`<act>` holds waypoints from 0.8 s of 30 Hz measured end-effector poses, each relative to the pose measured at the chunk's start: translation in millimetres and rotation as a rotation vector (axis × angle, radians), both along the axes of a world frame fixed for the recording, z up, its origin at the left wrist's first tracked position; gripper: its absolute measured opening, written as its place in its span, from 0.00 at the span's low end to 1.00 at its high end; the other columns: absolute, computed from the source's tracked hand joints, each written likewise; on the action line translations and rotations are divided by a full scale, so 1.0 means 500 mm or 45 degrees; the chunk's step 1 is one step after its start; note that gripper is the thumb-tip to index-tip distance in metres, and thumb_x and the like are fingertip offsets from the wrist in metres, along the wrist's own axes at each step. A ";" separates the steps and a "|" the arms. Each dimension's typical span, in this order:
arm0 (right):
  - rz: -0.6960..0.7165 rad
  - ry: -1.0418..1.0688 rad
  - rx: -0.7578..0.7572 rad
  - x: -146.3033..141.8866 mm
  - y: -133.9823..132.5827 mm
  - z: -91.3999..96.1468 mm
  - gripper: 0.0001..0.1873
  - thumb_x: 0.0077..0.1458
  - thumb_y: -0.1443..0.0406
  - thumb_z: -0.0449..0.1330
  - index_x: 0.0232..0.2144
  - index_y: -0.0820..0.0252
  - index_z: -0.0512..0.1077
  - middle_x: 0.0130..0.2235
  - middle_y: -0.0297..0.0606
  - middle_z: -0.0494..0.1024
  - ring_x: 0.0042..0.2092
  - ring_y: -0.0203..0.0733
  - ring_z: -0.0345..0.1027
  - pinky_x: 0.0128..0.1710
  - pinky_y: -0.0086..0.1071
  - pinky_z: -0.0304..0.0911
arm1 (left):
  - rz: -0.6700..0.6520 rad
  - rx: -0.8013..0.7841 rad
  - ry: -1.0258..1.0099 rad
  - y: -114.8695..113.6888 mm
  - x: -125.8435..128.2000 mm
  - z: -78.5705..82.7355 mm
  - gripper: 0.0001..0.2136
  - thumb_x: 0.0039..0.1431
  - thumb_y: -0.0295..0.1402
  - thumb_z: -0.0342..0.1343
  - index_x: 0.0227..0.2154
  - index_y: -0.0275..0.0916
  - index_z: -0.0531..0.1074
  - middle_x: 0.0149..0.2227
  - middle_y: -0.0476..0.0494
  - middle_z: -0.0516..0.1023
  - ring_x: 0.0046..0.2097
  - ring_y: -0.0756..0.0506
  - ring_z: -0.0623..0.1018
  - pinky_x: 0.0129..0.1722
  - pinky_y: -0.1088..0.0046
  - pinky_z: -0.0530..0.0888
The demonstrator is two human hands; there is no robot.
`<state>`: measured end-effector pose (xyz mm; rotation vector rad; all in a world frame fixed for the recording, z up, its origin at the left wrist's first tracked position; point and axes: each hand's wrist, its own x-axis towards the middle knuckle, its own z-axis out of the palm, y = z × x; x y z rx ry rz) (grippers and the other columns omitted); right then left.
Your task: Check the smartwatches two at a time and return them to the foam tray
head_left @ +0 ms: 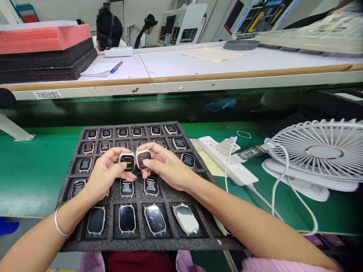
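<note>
The single, head-worn view faces forward and down, looking from close above the left hand (106, 172), the right hand (167, 166) and the black foam tray (127, 244) beneath them. Its near edge takes in dark red cloth (136, 261); farther out it reaches past the green bench (36, 170) and white shelf (170, 62) to a white machine (187, 26), and on the right it cuts off the fan (323, 152).

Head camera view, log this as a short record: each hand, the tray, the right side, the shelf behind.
Left hand: holds a watch, screen lit
Right hand: holds a second watch, beside the first
Tray: dark foam, watches in compartments, several showing text
Right side: white power strip, white fan
Shelf: foam stack, blue pen
</note>
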<state>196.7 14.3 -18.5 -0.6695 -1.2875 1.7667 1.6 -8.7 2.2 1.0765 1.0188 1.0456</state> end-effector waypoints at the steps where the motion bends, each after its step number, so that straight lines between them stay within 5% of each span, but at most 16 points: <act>1: -0.004 -0.005 0.001 0.000 0.000 0.000 0.15 0.56 0.67 0.64 0.45 0.58 0.67 0.32 0.29 0.75 0.27 0.31 0.71 0.30 0.29 0.65 | 0.010 0.002 0.016 0.000 0.001 -0.001 0.15 0.50 0.33 0.64 0.41 0.37 0.72 0.40 0.46 0.78 0.26 0.47 0.83 0.29 0.70 0.83; 14: -0.090 -0.072 0.014 -0.002 0.001 0.002 0.17 0.52 0.69 0.63 0.45 0.57 0.67 0.36 0.32 0.76 0.28 0.32 0.72 0.30 0.31 0.65 | 0.015 0.031 -0.002 0.002 -0.001 0.004 0.22 0.51 0.31 0.64 0.51 0.39 0.72 0.43 0.43 0.78 0.29 0.47 0.82 0.33 0.67 0.81; 18: -0.108 -0.074 0.003 -0.003 0.003 0.003 0.16 0.54 0.66 0.65 0.45 0.57 0.68 0.34 0.31 0.76 0.28 0.33 0.71 0.29 0.30 0.63 | -0.042 0.110 -0.045 -0.013 -0.001 0.015 0.26 0.51 0.28 0.66 0.55 0.42 0.71 0.42 0.43 0.78 0.31 0.51 0.79 0.32 0.74 0.77; 22: -0.121 -0.090 -0.011 -0.001 0.004 0.000 0.16 0.55 0.63 0.66 0.44 0.57 0.68 0.35 0.32 0.77 0.27 0.32 0.70 0.29 0.30 0.63 | -0.512 0.066 -0.230 -0.072 -0.010 0.048 0.30 0.47 0.27 0.71 0.55 0.46 0.72 0.38 0.44 0.78 0.36 0.49 0.79 0.32 0.80 0.73; 24: -0.120 -0.088 -0.012 0.001 0.004 -0.002 0.16 0.55 0.62 0.66 0.45 0.57 0.68 0.38 0.35 0.79 0.27 0.32 0.69 0.29 0.30 0.63 | -0.782 -0.030 -0.307 -0.103 -0.018 0.066 0.24 0.53 0.37 0.68 0.54 0.45 0.74 0.37 0.43 0.78 0.36 0.48 0.80 0.31 0.79 0.73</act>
